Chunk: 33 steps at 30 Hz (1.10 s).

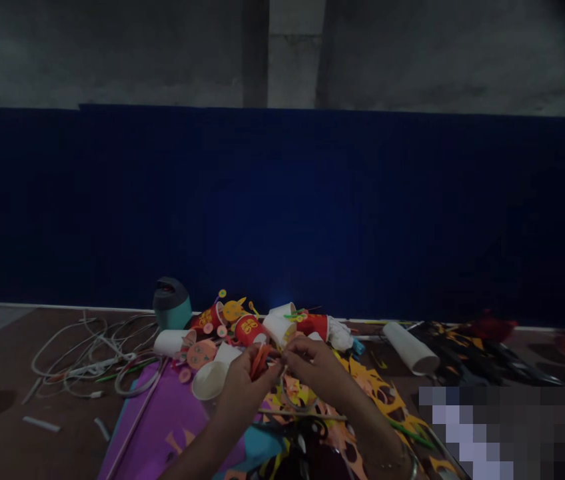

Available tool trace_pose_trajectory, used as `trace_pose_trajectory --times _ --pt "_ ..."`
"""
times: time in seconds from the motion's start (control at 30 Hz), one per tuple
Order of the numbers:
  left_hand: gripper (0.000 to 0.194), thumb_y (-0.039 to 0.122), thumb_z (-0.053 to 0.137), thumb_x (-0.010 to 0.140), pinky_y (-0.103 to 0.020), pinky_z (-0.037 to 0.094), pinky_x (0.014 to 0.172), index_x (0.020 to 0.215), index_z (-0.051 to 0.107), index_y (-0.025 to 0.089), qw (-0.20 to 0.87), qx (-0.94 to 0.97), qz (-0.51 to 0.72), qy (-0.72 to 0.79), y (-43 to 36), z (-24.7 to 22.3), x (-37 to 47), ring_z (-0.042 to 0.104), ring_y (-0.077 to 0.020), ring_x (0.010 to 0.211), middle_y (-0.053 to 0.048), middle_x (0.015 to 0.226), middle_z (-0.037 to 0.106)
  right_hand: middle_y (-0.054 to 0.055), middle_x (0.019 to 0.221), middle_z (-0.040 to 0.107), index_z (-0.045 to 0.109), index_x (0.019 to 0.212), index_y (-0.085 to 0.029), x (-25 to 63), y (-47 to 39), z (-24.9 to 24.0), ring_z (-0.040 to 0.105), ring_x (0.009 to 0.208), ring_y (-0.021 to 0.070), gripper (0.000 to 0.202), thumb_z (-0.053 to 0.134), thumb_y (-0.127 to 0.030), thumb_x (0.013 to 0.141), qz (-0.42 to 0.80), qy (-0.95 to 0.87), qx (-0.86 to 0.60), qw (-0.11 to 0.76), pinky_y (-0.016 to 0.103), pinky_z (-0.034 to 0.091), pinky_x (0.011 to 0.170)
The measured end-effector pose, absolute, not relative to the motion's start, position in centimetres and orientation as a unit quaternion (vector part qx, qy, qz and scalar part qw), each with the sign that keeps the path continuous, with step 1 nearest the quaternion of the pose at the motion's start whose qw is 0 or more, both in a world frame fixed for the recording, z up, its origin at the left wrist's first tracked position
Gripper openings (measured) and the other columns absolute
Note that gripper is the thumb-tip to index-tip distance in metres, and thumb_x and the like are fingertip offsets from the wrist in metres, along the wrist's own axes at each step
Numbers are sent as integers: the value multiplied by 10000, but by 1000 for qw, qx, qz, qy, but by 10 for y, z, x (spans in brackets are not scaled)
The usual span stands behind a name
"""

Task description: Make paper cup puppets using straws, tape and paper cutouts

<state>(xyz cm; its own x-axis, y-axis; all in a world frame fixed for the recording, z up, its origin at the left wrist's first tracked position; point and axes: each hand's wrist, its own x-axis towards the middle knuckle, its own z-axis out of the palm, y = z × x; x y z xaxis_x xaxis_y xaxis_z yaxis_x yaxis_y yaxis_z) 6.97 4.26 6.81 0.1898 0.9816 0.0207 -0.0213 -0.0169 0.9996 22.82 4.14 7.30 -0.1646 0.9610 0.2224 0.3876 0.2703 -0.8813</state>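
My left hand (243, 383) is closed around a bundle of orange-red looped strands (260, 362); their material is too dim to tell. Fingertips of my right hand (316, 368) are pinched together right beside the left fingertips, and whatever is between them is too small to make out. Just left of my left hand stands an open white paper cup (209, 381). Behind both hands lie a red cup with yellow print (249, 329) and a white cup (279, 329). Below the right hand, a roll of clear tape (298, 402) rests among orange and yellow paper scraps (375, 383).
A tangle of white cable (80, 360) and a teal-and-grey device (172, 307) occupy the left. Purple paper (162, 420) lies in front. Scissors (303, 443) sit near the front edge. At right is a white paper tube (411, 349). A blue partition (282, 207) closes off the back.
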Motion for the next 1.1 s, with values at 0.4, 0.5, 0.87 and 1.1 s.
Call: trace_pose_trajectory --times 0.4,0.5,0.87,1.1 --pt "73 233 639 717 -222 413 619 673 622 177 465 624 469 418 45 68 63 540 -152 669 -3 686 585 -12 669 552 683 800 -166 232 31 83 469 573 95 179 626 -326 744 435 -690 -469 339 197 372 522" --pt "68 226 658 704 -259 437 754 664 645 173 460 628 479 405 45 66 64 589 -206 848 -53 894 644 -29 628 511 665 776 -160 232 31 81 432 528 83 174 627 -326 740 451 -689 -461 330 191 346 484" --pt "82 222 659 689 -227 426 589 729 601 179 473 598 496 415 41 67 65 548 -143 615 4 674 602 -7 792 587 672 895 -185 232 27 87 505 699 129 264 700 -262 644 386 -721 -476 323 217 395 619" --pt "193 234 651 712 -219 432 613 878 558 205 490 584 512 396 47 66 60 552 -133 652 24 726 590 31 1017 631 595 1110 -220 238 20 98 575 864 181 459 645 -189 655 391 -726 -475 309 272 450 744"
